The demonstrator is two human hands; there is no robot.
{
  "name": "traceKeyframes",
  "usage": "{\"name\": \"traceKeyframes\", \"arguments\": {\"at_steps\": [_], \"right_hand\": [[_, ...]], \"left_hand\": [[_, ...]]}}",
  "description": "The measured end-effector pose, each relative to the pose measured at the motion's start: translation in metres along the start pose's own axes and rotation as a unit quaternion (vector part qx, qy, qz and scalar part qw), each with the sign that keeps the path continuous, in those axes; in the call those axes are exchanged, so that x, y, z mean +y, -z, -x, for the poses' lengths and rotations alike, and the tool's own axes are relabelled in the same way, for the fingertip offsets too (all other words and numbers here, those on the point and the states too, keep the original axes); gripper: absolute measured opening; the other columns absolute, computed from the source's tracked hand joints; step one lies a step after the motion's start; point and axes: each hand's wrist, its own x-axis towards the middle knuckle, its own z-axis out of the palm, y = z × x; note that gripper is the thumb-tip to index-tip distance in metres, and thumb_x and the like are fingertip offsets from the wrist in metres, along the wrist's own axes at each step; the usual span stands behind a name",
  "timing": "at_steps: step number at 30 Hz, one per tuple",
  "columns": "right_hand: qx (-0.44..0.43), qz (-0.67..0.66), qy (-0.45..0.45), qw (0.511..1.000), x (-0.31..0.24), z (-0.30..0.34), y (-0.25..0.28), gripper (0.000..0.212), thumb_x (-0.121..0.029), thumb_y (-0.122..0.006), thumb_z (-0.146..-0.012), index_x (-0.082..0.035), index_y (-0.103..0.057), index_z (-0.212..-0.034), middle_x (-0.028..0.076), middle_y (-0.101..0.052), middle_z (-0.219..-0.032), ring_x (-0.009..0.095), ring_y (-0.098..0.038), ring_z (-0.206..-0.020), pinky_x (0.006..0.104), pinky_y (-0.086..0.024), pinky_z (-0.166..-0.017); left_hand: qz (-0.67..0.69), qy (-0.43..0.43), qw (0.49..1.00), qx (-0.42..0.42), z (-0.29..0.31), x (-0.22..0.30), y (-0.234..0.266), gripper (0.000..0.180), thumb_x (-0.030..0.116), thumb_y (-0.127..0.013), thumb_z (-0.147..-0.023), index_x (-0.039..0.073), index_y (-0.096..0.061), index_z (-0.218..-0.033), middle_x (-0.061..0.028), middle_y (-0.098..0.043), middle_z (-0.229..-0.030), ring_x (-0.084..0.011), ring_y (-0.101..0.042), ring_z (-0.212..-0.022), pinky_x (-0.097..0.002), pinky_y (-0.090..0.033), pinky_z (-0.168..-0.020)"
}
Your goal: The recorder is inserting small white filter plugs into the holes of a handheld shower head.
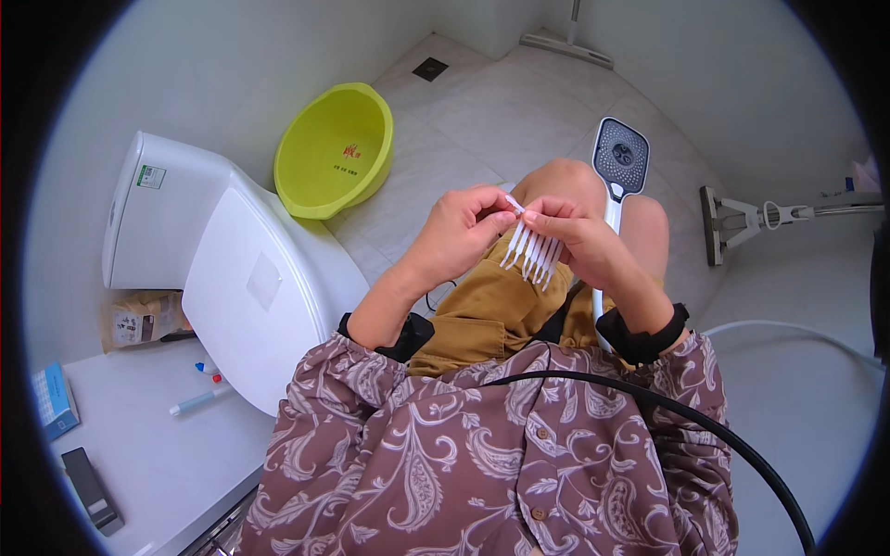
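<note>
Over my lap, I hold a comb-like row of small white brushes (535, 254), thin sticks joined along the top and hanging downward with narrow tips. My left hand (461, 233) pinches the left end of the strip between thumb and fingertips. Close beside it, my right hand (586, 239) grips the strip's top edge with thumb and index finger. A shower head (622, 159) with a grey nozzle face and white handle lies between my knees, face up. My right hand and forearm cover part of its handle.
A white toilet (250, 269) with its lid down stands on the left. Beyond it a green basin (320, 171) leans tilted. A squeegee mop (742, 221) is at the right, another floor wiper (567, 48) at the back. A white hose (788, 326) and a black cable (686, 422) run on the right.
</note>
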Motion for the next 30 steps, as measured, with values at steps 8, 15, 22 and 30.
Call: {"name": "traceKeyframes", "arguments": {"at_steps": [8,15,22,30], "right_hand": [[0.006,-0.031,-0.026,0.999,0.001,0.000,-0.001,0.009,-0.017,-0.057,-0.087,-0.010,-0.059,-0.082,-0.004,-0.058,-0.072,0.003,-0.054,-0.060,0.0169,-0.042,-0.052],[-0.007,-0.008,-0.036,0.999,0.001,0.001,0.004,0.011,-0.015,-0.055,-0.089,-0.009,-0.059,-0.081,-0.003,-0.061,-0.072,0.003,-0.058,-0.060,0.0165,-0.045,-0.052],[0.039,0.078,0.055,0.995,0.004,0.003,0.008,0.014,-0.022,-0.058,-0.088,-0.008,-0.062,-0.087,-0.003,-0.061,-0.078,0.003,-0.057,-0.068,0.0183,-0.045,-0.060],[0.120,0.136,0.058,0.982,0.009,0.010,0.004,0.033,-0.032,-0.056,-0.089,-0.004,-0.060,-0.106,0.001,-0.059,-0.094,0.008,-0.053,-0.086,0.0238,-0.045,-0.075]], "left_hand": [[-0.304,-0.192,0.931,0.057,0.006,0.009,-0.002,0.004,0.001,-0.055,-0.081,-0.001,-0.056,-0.084,-0.0137,-0.055,-0.080,-0.0298,-0.054,-0.069,-0.0332,-0.043,-0.062],[-0.448,-0.251,0.853,0.092,0.009,-0.009,0.017,0.005,0.000,-0.052,-0.081,0.000,-0.054,-0.086,-0.0156,-0.054,-0.080,-0.0347,-0.053,-0.072,-0.0394,-0.043,-0.065],[-0.112,0.016,0.991,0.077,0.019,0.003,0.012,0.011,0.009,-0.054,-0.086,0.001,-0.058,-0.093,-0.0030,-0.055,-0.077,-0.0134,-0.051,-0.067,-0.0252,-0.041,-0.061],[0.005,0.060,0.991,0.122,0.036,-0.014,0.020,0.015,0.016,-0.065,-0.083,0.002,-0.063,-0.085,0.0060,-0.053,-0.068,-0.0020,-0.042,-0.060,-0.0185,-0.034,-0.053]]}}
